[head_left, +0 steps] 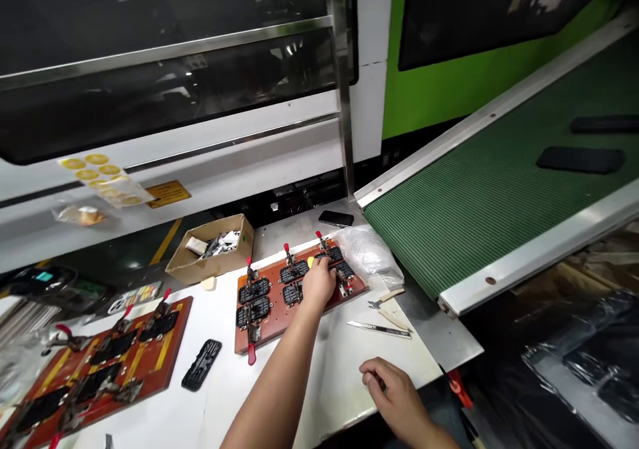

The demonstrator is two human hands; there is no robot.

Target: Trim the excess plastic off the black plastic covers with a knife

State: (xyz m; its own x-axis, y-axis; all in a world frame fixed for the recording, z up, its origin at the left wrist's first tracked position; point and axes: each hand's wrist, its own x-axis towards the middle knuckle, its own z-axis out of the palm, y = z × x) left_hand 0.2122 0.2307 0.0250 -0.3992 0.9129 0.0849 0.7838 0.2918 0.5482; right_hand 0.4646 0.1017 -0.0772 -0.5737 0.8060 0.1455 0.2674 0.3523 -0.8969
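A brown fixture board [272, 328] with red-handled toggle clamps [287, 251] lies on the white table [339, 369]. Several black plastic parts [253, 291] sit clamped in it. My left hand [319, 283] reaches out to the board's right end, its fingers curled down over a black part there. My right hand [394, 389] rests near the table's front edge with the fingers loosely curled and nothing in it.
A second, larger fixture board [164, 349] lies at left, with a loose black part [202, 365] beside it. Behind are a cardboard box [210, 263], a phone [336, 218] and a plastic bag [372, 256]. A blade [379, 329] lies right. A green conveyor [499, 196] carries black parts [580, 159].
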